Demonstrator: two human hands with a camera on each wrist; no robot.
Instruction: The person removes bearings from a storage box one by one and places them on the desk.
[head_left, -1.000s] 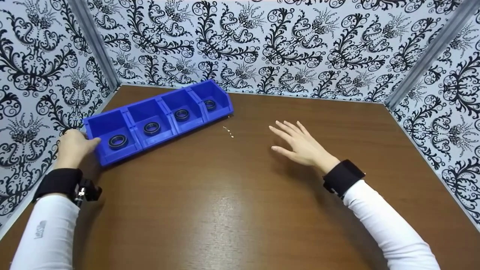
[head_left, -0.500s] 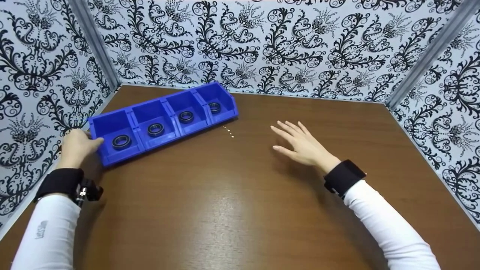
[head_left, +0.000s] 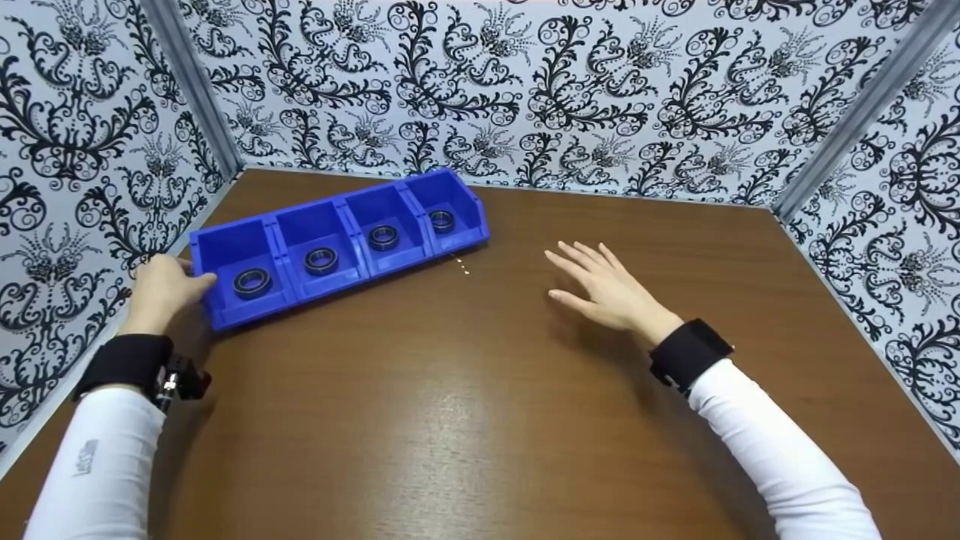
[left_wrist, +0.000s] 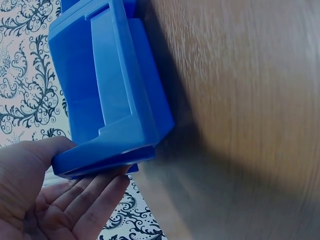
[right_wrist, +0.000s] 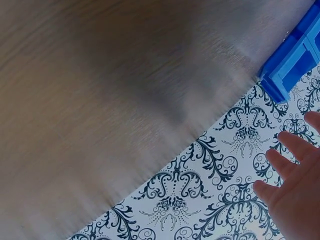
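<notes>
In the head view a blue plastic bin (head_left: pixel 232 247) with several compartments stands slanted at the back left of the table, its right end farther back. A dark-rimmed ball bearing (head_left: pixel 252 295) lies flat in the leftmost compartment, and each other compartment holds a similar one. My left hand (head_left: pixel 163 291) grips the bin's left end wall. As the left wrist view shows, its thumb (left_wrist: pixel 56 145) lies at the rim and the fingers reach under the outer side. Over the table's right half hovers my right hand (head_left: pixel 609 296), fingers spread, holding nothing.
Brown wooden table (head_left: pixel 450 420) fills the foreground. Patterned panels (head_left: pixel 525 97) rise at its back and sides, close behind the bin. Small pale specks (head_left: pixel 463 267) lie near the bin's front right.
The blue bin has slid to the right with the bearings inside it, my left hand moving along at its left end. My right hand has stayed almost still.
</notes>
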